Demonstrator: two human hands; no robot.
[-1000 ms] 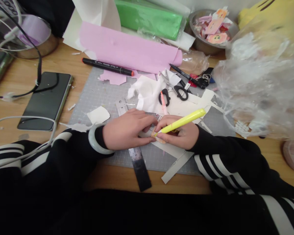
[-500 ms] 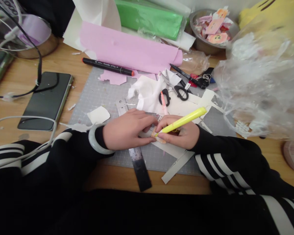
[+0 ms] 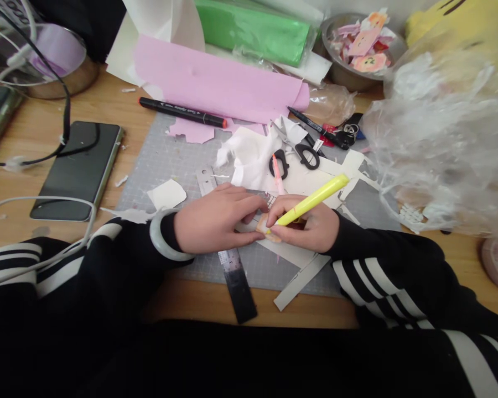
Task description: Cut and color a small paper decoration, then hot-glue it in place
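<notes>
My right hand [image 3: 307, 224] grips a yellow highlighter [image 3: 315, 199], its tip down on a small orange-tinted paper piece [image 3: 262, 223]. From the other side, my left hand [image 3: 219, 218] pinches that piece between thumb and index finger; the fingers partly cover it. Beneath the left hand runs a metal ruler [image 3: 240, 290] with a dark lower end. Just beyond the hands lies a pinkish-orange pen [image 3: 278, 174], next to black-handled scissors [image 3: 307, 157]. White card strips [image 3: 301, 282] are under and beside the right hand.
A grey cutting mat [image 3: 149, 160] covers the middle of the table. On it are a black marker [image 3: 182, 113] and crumpled white paper [image 3: 247, 155]. Pink sheet [image 3: 216, 83] and a metal bowl [image 3: 336, 72] of cutouts stand behind. A phone [image 3: 78, 168] lies left; plastic bags [image 3: 444, 149] fill the right.
My right hand and the highlighter have shifted very slightly right, and the tip has moved a little on the paper piece. My left hand stays in place.
</notes>
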